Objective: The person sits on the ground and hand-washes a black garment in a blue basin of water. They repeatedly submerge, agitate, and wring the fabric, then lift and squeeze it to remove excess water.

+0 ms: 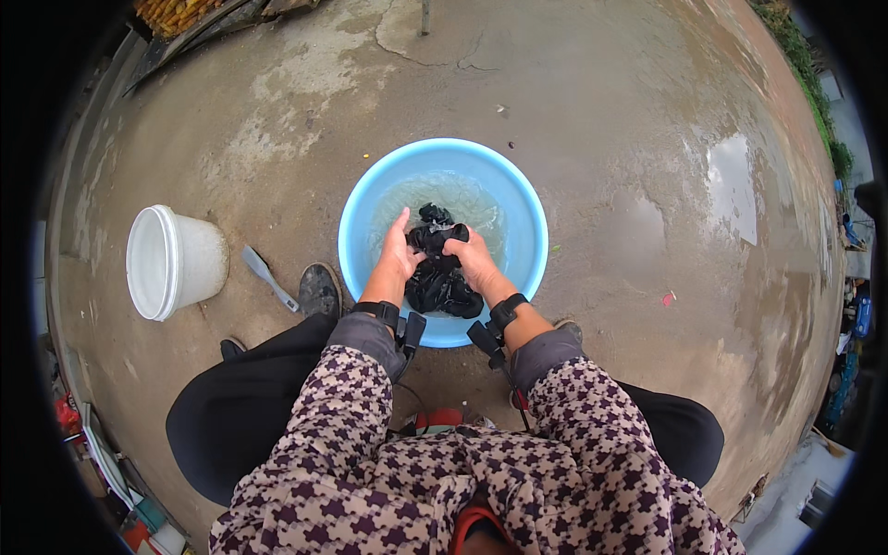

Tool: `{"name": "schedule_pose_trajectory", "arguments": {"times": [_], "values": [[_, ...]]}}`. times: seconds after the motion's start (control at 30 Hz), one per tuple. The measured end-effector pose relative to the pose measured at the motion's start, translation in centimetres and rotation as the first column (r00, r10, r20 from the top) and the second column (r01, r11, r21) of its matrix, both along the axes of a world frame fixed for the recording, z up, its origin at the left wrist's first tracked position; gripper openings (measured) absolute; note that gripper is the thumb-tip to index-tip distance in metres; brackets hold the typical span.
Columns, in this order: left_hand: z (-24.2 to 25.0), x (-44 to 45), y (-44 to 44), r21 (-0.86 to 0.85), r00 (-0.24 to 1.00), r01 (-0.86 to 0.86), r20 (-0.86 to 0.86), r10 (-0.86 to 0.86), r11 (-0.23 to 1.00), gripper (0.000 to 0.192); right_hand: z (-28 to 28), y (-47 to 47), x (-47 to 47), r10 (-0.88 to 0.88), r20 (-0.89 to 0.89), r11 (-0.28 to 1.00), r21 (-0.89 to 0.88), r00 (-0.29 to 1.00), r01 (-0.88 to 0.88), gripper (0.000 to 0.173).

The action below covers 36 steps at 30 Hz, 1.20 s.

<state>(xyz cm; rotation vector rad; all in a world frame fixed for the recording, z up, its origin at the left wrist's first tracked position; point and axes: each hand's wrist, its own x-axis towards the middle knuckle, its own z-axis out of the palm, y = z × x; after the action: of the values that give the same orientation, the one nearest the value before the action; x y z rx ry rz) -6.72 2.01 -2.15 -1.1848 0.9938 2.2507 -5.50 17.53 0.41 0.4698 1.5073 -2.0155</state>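
Observation:
A light-blue plastic basin (pixel 361 187) stands on the wet concrete between my feet, with cloudy water (pixel 479 198) in it. Wet black cloth (pixel 437 281) lies bunched in the basin, partly in the water and partly raised between my hands. My right hand (pixel 473 255) grips a fold of it, thumb on top. On the other side, my left hand (pixel 400 246) is against the cloth's left edge, its fingers extended and its thumb towards the cloth; whether it grips any is unclear. Both wrists wear black straps with small devices.
A white plastic bucket (pixel 201 258) lies tipped to the left, its mouth facing away from me. Beside my left shoe (pixel 321 290) is a grey-blue long-handled brush (pixel 269 276). Yellow corn cobs (pixel 173 15) are piled at the far left. Puddles (pixel 732 184) cover ground on the right.

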Motion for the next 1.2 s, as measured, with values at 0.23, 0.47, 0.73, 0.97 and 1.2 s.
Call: {"name": "schedule_pose_trajectory", "arguments": {"times": [0.23,0.47,0.73,0.97,1.2], "values": [[0.8,-0.7,-0.1,0.090,0.986,0.073,-0.157,-0.058,0.993,0.050,6.8,-5.8,1.0,0.201,-0.546,0.976,0.180,0.813,-0.120,0.031],[0.7,-0.6,1.4,0.140,0.972,-0.002,-0.232,0.035,0.990,0.024,5.9,-5.3,0.4,0.038,-0.589,0.845,0.450,0.808,0.288,0.025],[4.4,-1.2,5.1,-0.234,0.965,0.163,-0.165,-0.205,0.958,0.040,-2.7,3.7,-1.6,-0.333,-0.080,0.853,0.400,0.940,0.336,0.035],[-2.1,1.5,1.1,-0.606,0.902,0.373,0.059,-0.428,0.702,0.035,-6.0,3.8,0.6,0.442,-0.011,0.505,0.830,0.897,-0.238,0.054],[-0.3,-0.1,0.3,-0.326,0.979,-0.204,-0.064,0.194,0.923,0.048,-2.2,2.5,-0.1,-0.252,0.165,0.967,0.080,0.953,0.242,0.021]]}}
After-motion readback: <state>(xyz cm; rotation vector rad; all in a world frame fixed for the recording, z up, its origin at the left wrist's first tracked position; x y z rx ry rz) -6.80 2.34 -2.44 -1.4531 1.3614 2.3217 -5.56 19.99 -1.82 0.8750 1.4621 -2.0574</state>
